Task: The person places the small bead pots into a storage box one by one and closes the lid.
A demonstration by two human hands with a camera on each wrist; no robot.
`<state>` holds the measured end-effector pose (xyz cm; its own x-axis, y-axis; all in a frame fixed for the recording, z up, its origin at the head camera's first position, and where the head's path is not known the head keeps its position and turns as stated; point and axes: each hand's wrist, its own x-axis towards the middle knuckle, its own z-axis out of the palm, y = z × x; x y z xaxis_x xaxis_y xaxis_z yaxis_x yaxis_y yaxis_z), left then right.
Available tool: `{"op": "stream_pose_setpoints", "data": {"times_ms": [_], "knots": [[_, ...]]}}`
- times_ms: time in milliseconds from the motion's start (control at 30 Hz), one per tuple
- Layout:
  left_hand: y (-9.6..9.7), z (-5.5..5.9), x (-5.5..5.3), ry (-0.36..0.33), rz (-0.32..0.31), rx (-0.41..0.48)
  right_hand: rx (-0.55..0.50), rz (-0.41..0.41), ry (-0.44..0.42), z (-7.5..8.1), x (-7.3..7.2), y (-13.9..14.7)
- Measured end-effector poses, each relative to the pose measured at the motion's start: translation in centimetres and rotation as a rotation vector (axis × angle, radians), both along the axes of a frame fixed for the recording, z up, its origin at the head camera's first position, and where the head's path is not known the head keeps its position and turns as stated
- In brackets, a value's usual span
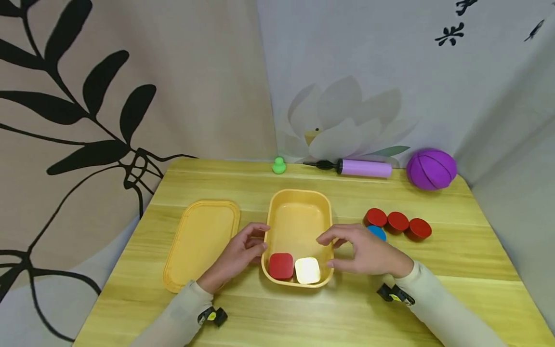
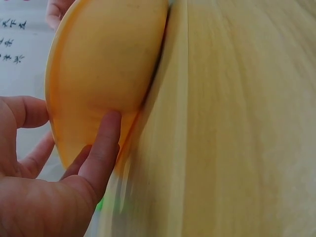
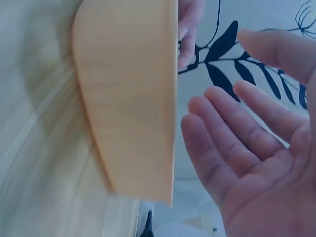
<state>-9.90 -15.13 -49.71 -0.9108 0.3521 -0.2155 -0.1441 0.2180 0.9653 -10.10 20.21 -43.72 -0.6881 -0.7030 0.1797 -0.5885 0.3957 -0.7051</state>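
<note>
A yellow rectangular box [image 1: 300, 226] with rounded corners stands lidless on the wooden table. At its near end sit a red rounded-square piece [image 1: 281, 266] on the left and a pale cream one [image 1: 307, 270] on the right. My left hand [image 1: 243, 246] touches the box's left side; in the left wrist view its fingertips [image 2: 109, 129] rest against the outer wall [image 2: 113, 54]. Over the right rim is my right hand [image 1: 364, 248], fingers apart and loosely bent, holding nothing. The right wrist view shows its empty palm [image 3: 266, 168] beside the box wall [image 3: 128, 98].
Left of the box lies a flat yellow lid [image 1: 204, 241]. To the right are red round pieces [image 1: 397, 222] and a blue one [image 1: 377, 233], partly hidden by my right hand. Along the back are a green knob-shaped piece [image 1: 279, 166], a purple hand pump [image 1: 364, 168] and a purple ball [image 1: 431, 169].
</note>
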Motion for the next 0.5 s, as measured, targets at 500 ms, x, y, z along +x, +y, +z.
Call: {"op": "stream_pose_setpoints", "data": {"times_ms": [500], "knots": [[0.0, -0.2, 0.0, 0.012, 0.001, 0.006, -0.073, -0.328, 0.035, -1.7, 1.7, 8.2]]}}
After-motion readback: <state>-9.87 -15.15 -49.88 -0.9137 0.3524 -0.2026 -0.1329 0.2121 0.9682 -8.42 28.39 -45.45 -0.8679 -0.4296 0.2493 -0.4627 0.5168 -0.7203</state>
